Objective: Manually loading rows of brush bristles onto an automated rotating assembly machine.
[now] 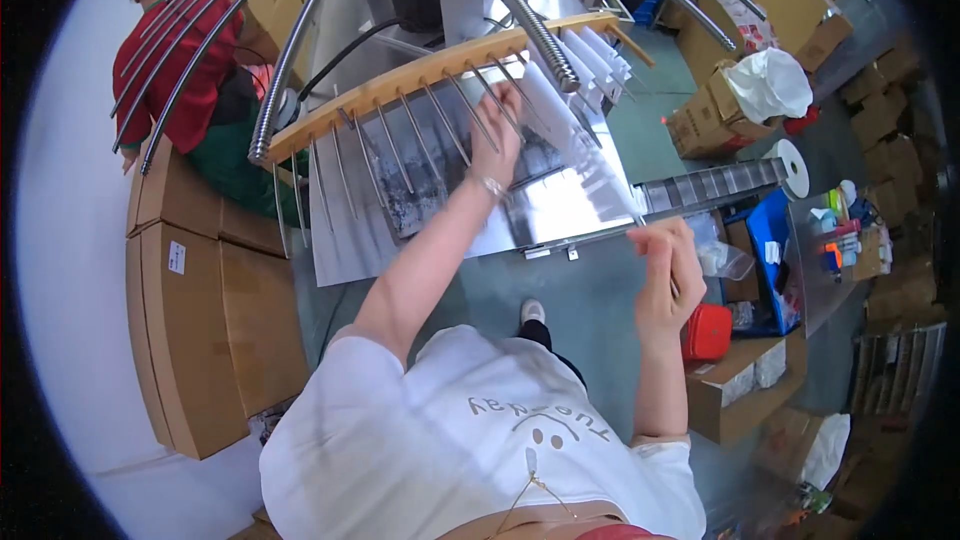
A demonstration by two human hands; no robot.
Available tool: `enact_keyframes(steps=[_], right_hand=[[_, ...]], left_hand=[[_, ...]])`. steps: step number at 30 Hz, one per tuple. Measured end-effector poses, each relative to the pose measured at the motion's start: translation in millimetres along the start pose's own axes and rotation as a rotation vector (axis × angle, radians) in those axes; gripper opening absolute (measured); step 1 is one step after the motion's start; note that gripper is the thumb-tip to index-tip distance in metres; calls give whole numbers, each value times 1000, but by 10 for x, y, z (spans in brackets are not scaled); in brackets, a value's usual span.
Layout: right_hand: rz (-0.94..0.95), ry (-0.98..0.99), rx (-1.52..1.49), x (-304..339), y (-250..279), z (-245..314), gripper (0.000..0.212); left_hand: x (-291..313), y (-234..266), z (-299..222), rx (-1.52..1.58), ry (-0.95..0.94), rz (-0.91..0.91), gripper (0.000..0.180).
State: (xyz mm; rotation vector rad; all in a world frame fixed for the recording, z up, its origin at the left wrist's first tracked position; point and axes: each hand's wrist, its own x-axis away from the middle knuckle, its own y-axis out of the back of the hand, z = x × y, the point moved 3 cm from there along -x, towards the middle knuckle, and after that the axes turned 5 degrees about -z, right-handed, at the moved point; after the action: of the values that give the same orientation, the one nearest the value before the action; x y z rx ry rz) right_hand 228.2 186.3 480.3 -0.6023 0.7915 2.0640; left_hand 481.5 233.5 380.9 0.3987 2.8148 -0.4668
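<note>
As it appeared in the head view, left hand (500, 118): it was reaching among the metal rods (393, 145), close below the wooden bar (395, 85), with the fingers bent. Whether it gripped a rod or a plastic sheet, I could not tell.
Right hand (668, 275): it was raised beyond the right edge of the metal table (345, 252), the fingers curled inward. I could not see surely whether something was held in it.
Wooden bar: it lay slantwise above the table, and its row of rods pointed toward the person.
Plastic sheets (597, 62): they hung at the right end of the bar, pale and thin.
Clear film (550, 105): it was spread between the two hands, beside the left one.
Grey strip (710, 187): it ran from near the right hand to a white spool (792, 170).
Red pouch (708, 332): it was just beyond the right hand, near a blue bin (768, 225).
Co-worker (175, 70): this person, in a red top, was at the left, behind brown cartons (190, 340).
</note>
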Motion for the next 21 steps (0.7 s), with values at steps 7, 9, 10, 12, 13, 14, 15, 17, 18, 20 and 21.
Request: enact_keyframes(steps=[7,9,10,12,13,14,15,17,18,20,21], right_hand=[[-120,85,-133,283,533,-18,26],[-129,92,-102,319,638,16,25],[-139,107,-77,316,674,40,25],[-141,62,-54,288,652,68,23],[-127,50,-30,260,613,68,22],[-111,39,-6,219,589,54,21],[-50,86,49,161,556,46,29],[-46,65,42,57,446,-2,28],[-44,39,36,12,393,-42,27],[-15,44,37,-48,343,-101,26],[11,44,18,-65,310,-120,26]], left_hand=[[841,-323,-426,136,128,235,24],[917,-395,-418,170,138,258,23],[919,-425,-413,120,117,281,23],[906,-478,-381,71,91,305,22],[895,-485,-324,138,156,284,22],[883,-492,-258,206,220,261,22],[847,-490,-183,206,217,259,22],[674,-420,-74,103,61,26,20],[575,-444,-111,311,79,-85,18],[471,-485,-233,360,119,-144,16],[407,-467,-273,414,148,-211,15]])
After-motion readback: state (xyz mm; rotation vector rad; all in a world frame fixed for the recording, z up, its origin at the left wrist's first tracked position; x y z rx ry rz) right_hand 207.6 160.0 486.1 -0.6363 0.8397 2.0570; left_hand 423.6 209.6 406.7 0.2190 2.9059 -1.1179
